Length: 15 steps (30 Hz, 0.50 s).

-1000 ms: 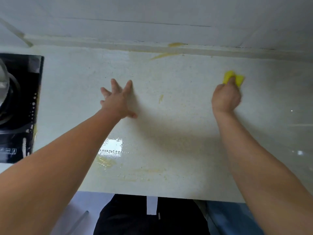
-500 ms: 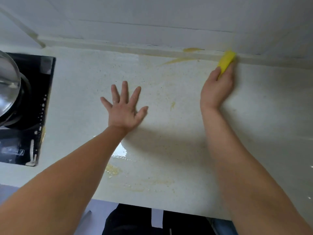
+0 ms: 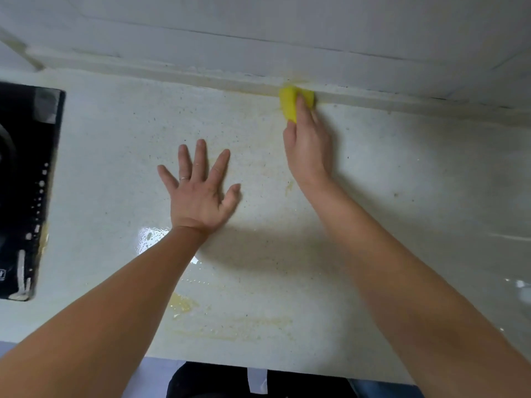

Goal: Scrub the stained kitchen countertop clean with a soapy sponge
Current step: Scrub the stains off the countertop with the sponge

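Observation:
A pale speckled countertop [image 3: 402, 173] fills the view. My right hand [image 3: 309, 145] grips a yellow sponge [image 3: 290, 103] and presses it against the low back ledge where the counter meets the wall. My left hand [image 3: 201, 191] lies flat on the counter with its fingers spread and nothing in it; a ring is on one finger. Yellowish stains [image 3: 184, 304] mark the counter near the front edge, and a small streak [image 3: 288, 187] lies beside my right wrist. A wet, foamy patch [image 3: 149, 237] shines next to my left wrist.
A black glass cooktop [image 3: 26, 191] is set into the counter at the left. The tiled wall [image 3: 258, 24] rises behind the ledge. The counter's front edge [image 3: 287, 372] runs along the bottom, with dark clothing below it.
My right hand has carried the sponge from the open counter up to the back ledge and then left along it, over the yellow smear. My left hand has stayed flat on the counter.

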{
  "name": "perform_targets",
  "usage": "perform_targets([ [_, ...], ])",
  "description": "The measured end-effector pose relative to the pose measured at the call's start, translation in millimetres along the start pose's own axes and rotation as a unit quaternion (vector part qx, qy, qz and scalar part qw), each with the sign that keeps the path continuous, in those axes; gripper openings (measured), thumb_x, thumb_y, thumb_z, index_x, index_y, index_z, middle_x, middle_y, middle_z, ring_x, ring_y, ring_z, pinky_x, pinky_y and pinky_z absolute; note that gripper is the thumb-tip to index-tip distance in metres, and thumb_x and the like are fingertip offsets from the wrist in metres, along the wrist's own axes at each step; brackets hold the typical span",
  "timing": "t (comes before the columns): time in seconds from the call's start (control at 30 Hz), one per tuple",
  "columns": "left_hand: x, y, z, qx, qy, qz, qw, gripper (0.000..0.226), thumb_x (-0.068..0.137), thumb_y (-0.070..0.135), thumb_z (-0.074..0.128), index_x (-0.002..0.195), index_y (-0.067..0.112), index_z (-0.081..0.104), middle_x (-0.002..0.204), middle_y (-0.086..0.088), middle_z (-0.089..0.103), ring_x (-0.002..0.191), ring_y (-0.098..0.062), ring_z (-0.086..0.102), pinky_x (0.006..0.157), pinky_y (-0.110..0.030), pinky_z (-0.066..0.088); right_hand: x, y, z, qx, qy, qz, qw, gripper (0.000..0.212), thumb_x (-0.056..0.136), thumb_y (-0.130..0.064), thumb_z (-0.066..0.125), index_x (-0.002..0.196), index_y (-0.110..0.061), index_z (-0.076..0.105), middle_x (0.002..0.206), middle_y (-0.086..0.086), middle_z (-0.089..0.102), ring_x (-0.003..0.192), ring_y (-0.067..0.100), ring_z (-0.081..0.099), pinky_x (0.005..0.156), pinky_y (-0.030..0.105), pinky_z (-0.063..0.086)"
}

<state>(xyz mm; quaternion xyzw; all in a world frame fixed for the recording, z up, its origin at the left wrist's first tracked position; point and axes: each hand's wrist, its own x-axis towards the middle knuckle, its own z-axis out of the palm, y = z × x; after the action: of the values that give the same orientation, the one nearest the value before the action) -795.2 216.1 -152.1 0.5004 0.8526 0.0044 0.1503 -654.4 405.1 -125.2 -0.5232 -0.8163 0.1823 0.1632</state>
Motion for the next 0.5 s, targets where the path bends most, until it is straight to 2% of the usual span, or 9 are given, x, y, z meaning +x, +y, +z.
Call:
perform_targets([
  [0.03,0,-1,0,-0.001,0.000,0.001,1.000,0.071,0.099,0.069,0.023,0.163,0.043,0.011,0.174,-0.004,-0.005,0.158,-0.035,-0.011,0.117,-0.076,-0.001,-3,16,-10,0.021,0.069,0.019,0.997,0.052,0.096,-0.017,0.049,0.147,-0.006,0.045,0.128,0.016,0.063,0.102,0.035,0.062,0.081,0.038,0.047],
  [0.1,-1,-1,0,-0.008,0.001,0.002,1.000,0.070,0.099,0.069,0.024,0.163,0.043,0.012,0.174,-0.004,-0.004,0.158,-0.034,-0.011,0.117,-0.075,-0.002,-4,50,-29,0.036,0.175,0.091,0.980,0.051,0.094,-0.015,0.048,0.143,-0.001,0.049,0.134,0.019,0.061,0.114,0.032,0.060,0.095,0.032,0.041],
  [0.13,-1,-1,0,-0.009,-0.001,0.005,1.000,0.070,0.099,0.069,0.023,0.163,0.043,0.012,0.174,-0.004,-0.004,0.158,-0.034,-0.010,0.117,-0.075,-0.003,-1,62,-35,0.032,0.196,0.138,0.970,0.051,0.095,-0.015,0.047,0.143,0.001,0.049,0.138,0.020,0.058,0.121,0.032,0.058,0.100,0.030,0.037],
  [0.2,0,-2,0,-0.007,-0.004,0.006,1.000,0.070,0.099,0.069,0.022,0.163,0.042,0.012,0.174,-0.004,-0.004,0.158,-0.035,-0.010,0.117,-0.075,-0.003,9,66,-33,0.025,0.190,0.220,0.956,0.052,0.095,-0.016,0.044,0.143,0.004,0.047,0.139,0.022,0.056,0.124,0.034,0.056,0.102,0.030,0.036],
  [0.3,1,-2,0,-0.004,0.001,0.005,1.000,0.069,0.099,0.067,0.024,0.163,0.042,0.015,0.174,-0.005,-0.001,0.159,-0.035,-0.008,0.117,-0.075,0.000,18,23,-2,-0.005,0.102,0.216,0.971,0.052,0.097,-0.021,0.045,0.145,-0.002,0.045,0.133,0.018,0.060,0.116,0.033,0.060,0.092,0.036,0.042],
  [0.43,3,-4,0,-0.008,0.006,0.004,1.000,0.068,0.099,0.065,0.028,0.162,0.042,0.019,0.174,-0.006,0.003,0.159,-0.035,-0.004,0.117,-0.074,0.002,16,-52,34,-0.075,-0.083,0.104,0.988,0.047,0.099,-0.020,0.043,0.146,-0.018,0.044,0.123,0.005,0.064,0.107,0.027,0.064,0.073,0.035,0.046],
  [0.5,3,-4,0,-0.007,0.009,0.006,1.000,0.068,0.098,0.064,0.029,0.162,0.042,0.020,0.174,-0.006,0.003,0.159,-0.035,-0.003,0.117,-0.074,0.002,11,-64,34,-0.069,-0.133,0.066,0.987,0.042,0.098,-0.021,0.044,0.140,-0.019,0.048,0.119,0.005,0.066,0.106,0.029,0.065,0.071,0.036,0.045],
])
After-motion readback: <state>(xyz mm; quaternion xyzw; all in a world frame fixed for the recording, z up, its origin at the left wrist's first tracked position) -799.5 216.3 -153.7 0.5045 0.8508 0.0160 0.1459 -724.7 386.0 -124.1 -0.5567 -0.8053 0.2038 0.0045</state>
